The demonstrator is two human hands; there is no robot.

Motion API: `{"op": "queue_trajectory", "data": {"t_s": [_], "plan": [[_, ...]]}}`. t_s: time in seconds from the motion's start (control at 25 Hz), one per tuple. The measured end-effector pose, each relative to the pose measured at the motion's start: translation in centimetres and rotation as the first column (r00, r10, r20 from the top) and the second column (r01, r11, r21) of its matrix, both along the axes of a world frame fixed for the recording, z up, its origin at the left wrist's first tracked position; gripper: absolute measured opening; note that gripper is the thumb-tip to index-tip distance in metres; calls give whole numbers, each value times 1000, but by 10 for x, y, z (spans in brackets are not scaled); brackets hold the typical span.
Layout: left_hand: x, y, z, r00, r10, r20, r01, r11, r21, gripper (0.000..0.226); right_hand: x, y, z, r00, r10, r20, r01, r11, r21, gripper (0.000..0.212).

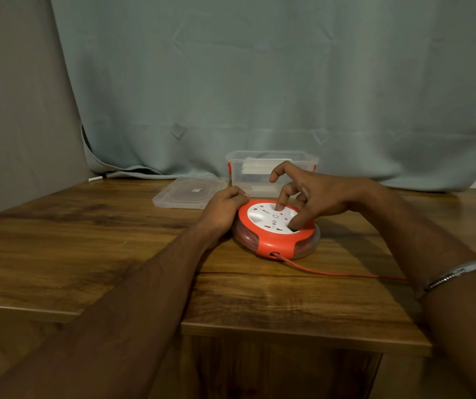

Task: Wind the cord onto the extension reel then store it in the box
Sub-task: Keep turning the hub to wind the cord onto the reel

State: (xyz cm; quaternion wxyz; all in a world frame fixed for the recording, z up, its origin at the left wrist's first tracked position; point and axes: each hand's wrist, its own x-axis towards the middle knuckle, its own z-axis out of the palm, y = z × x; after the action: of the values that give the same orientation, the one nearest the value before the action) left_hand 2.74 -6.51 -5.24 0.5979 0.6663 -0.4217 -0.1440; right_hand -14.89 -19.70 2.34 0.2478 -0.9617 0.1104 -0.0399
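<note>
1. Working at the wooden table, I keep everything on its flat top so the reel cannot slide away from me while it turns.
2. I have the clear box standing open just behind the reel, close enough that storing should be a short lift forward, I judge.
3. Its lid lies flat to the left of the box, touching or nearly touching it, out of the way of my arms.
4. The extension reel lies flat on the table between my hands, sockets up, with red coils showing through its clear rim.
5. My left hand curls its fingers over the reel's left edge and grips it, to steady the housing.
6. My right hand hovers over the white centre with bent fingers; thumb and one fingertip press into it, I think to turn the hub, while the index finger lifts free.
7. The cord runs out of the front port and trails right under my wrist, so winding is not finished.
</note>
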Motion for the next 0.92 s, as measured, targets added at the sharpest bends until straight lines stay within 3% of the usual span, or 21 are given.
{"op": "queue_trajectory", "data": {"t_s": [0.2,0.56,0.8,0.92], "plan": [[1,0,0,1000,18,10,-18,1000,9,21,0,5,-1,999,-44,26,45,998,-35,79],[4,-3,-4,997,49,52,-51,998,33,25,7,9,-4,998,-65,27,69,980,-185,31],[4,-4,-5,993,66,97,-71,996,47,28,8,14,-6,995,-86,52,97,962,-254,33],[4,-4,-5,991,69,117,-75,996,46,29,10,15,-6,992,-101,71,117,949,-291,45]]}}
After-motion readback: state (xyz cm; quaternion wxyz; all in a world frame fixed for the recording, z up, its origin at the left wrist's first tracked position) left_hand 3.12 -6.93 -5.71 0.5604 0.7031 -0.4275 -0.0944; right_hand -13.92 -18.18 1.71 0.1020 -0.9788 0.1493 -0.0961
